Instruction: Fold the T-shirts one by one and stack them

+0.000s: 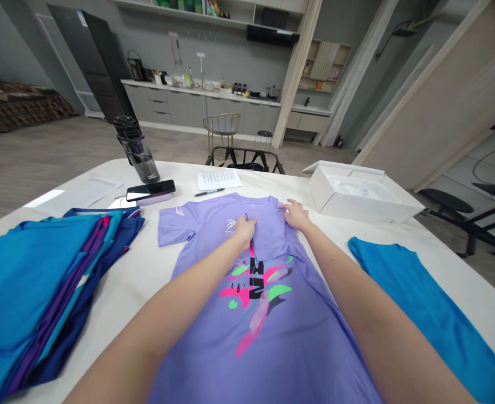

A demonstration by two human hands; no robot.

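Note:
A lavender T-shirt (213, 241) with a pink, green and black print lies face up on the white table (146, 275), collar away from me. My left hand (244, 230) pinches the fabric near the chest, and a fold line runs down from it. My right hand (296, 215) lies at the right shoulder, fingers spread, gripping the folded-in edge; the right sleeve is hidden.
A stack of blue and purple shirts (32, 286) lies at the left; a blue shirt (424, 303) at the right. Behind are a white open box (356, 193), a phone (150, 191), a dark bottle (138, 148), paper (218, 179) and a pen (208, 192).

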